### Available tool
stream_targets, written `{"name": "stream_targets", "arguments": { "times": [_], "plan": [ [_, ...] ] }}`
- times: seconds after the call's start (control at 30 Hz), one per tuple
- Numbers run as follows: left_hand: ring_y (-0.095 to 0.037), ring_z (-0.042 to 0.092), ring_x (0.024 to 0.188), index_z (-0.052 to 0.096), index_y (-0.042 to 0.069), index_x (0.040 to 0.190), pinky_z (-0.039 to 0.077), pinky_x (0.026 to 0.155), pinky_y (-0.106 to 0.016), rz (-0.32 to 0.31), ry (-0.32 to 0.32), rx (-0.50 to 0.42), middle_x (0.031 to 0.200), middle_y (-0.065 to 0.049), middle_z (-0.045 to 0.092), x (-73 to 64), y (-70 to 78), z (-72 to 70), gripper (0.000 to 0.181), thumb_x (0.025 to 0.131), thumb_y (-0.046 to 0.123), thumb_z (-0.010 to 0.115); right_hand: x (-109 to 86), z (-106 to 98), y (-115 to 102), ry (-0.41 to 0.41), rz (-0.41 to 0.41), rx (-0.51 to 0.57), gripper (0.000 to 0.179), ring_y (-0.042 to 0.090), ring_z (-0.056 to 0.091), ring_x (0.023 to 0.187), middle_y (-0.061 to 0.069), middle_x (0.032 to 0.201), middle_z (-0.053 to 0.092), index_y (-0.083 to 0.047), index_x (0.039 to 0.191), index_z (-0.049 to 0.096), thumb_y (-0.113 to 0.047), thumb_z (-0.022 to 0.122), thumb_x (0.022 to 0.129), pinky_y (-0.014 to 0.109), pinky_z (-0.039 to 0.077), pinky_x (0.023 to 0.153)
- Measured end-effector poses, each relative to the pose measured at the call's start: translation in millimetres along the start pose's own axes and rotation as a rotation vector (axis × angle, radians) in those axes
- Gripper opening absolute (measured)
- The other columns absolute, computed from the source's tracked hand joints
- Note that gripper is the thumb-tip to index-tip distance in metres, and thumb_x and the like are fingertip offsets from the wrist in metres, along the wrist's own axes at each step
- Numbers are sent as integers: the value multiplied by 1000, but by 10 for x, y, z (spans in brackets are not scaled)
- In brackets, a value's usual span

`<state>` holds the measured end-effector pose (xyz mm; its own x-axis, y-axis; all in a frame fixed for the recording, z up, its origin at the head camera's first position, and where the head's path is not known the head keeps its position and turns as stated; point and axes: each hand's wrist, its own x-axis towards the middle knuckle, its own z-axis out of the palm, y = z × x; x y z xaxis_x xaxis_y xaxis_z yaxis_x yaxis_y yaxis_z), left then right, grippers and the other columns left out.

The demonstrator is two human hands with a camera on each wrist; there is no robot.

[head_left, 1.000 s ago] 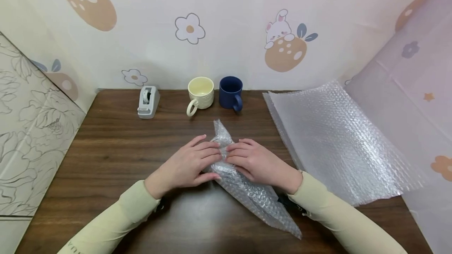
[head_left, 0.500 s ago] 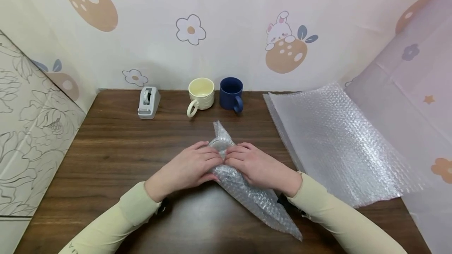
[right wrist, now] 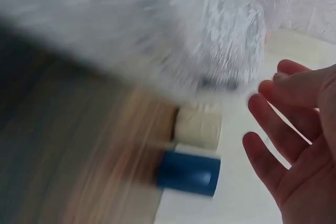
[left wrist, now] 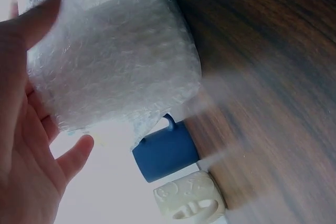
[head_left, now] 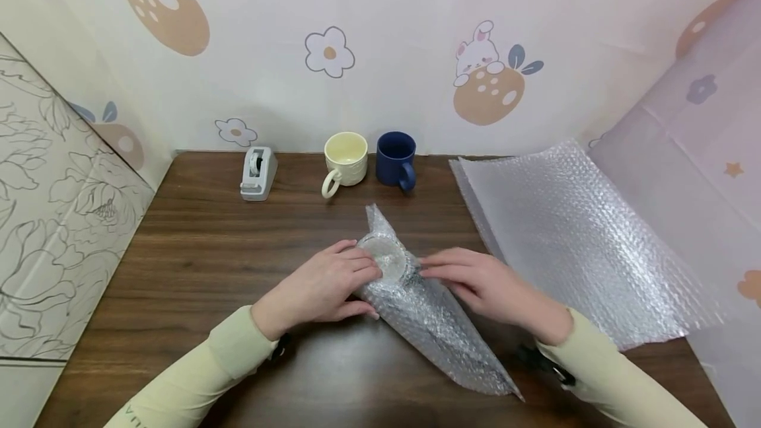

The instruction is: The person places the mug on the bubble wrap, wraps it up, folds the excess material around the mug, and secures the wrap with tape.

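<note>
A sheet of bubble wrap is folded around a round, upright object whose disc-shaped top shows through it in the head view. The wrapping hides what the object is. My left hand holds the bundle at its left, fingers over the upper edge and thumb lower down the side. In the left wrist view the wrapped body looks cylindrical. My right hand is at the bundle's right side, fingers extended and fingertips close to the plastic. Whether they touch it, I cannot tell; the right wrist view shows these fingers spread.
At the back of the wooden table stand a cream mug, a navy mug and a grey tape dispenser. More bubble wrap lies flat on the right. A patterned wall covering rises behind.
My right hand has come off the bundle's top and moved right, uncovering the round top. The left hand stays on the bundle. The head view has shifted slightly.
</note>
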<state>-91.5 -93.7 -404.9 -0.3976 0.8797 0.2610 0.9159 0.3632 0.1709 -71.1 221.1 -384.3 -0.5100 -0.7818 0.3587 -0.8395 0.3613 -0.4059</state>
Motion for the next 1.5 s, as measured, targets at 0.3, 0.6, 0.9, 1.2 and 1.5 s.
{"name": "stream_targets", "arguments": {
  "times": [0.3,0.6,0.9,1.2,1.5],
  "plan": [
    [-16,57,112,65,15,110,38,106,-45,0,31,10,109,3,65,-5,12,-6,42,93,53,63,-845,-1,-153,35,-60,-330,45,20,68,93,8,117,70,-9,118,73,-17,29,109,36,55,74],
    [-17,57,113,65,15,108,39,105,-44,10,38,5,109,3,66,9,-10,4,40,94,52,62,-1117,260,-448,62,-89,-271,39,18,66,99,11,130,64,-8,128,68,-15,33,110,28,51,79],
    [-17,57,113,65,15,108,38,106,-43,-2,39,0,108,3,66,5,-14,17,40,94,53,62,-1130,412,-430,-6,-41,-282,46,20,58,111,8,141,56,-20,127,70,-19,26,111,34,46,84],
    [-17,57,113,65,15,109,38,106,-43,-5,42,1,108,3,66,5,-8,20,40,94,52,62,-1014,456,-458,125,23,-25,31,14,62,103,13,132,62,-11,117,69,-20,40,109,20,45,90],
    [-17,57,112,66,14,110,38,105,-42,-18,42,11,109,2,66,16,0,29,37,94,48,64,-650,398,-490,326,14,272,19,24,64,106,19,118,66,3,108,65,-7,50,104,20,45,97]
  ]
}}
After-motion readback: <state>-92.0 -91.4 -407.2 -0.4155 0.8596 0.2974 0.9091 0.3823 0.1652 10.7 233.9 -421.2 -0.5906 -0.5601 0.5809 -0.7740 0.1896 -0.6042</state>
